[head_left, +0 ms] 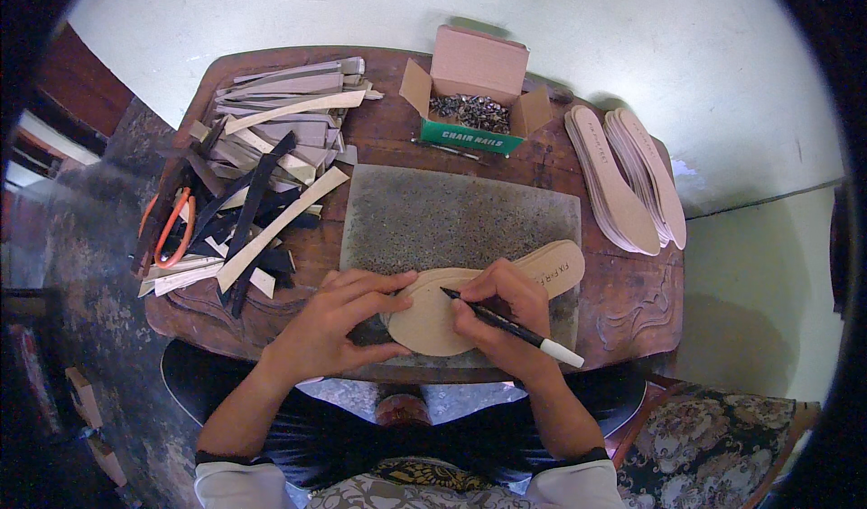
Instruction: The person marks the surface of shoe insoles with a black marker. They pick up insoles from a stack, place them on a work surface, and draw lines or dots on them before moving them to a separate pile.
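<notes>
A small stack of tan, foot-shaped insoles (426, 315) lies tilted across the near part of a dark speckled slab (442, 204). My left hand (339, 321) grips the broad left end, thumb on the near edge and fingertips at the far edge. In my right hand (508, 315) is a black marker (510, 326) with a white end pointing toward me. Its tip meets or hovers just over the top insole's face; I cannot tell which. The narrower end of the stack, bearing print, reaches right beyond my right hand.
Strips of pale and black material (271, 170) pile up at the left, with orange-handled scissors or a similar tool (176, 229) among them. An open green box (470, 137) of nails stands at the back. Two more insole stacks (614, 184) lie right on the carved wooden table (632, 306).
</notes>
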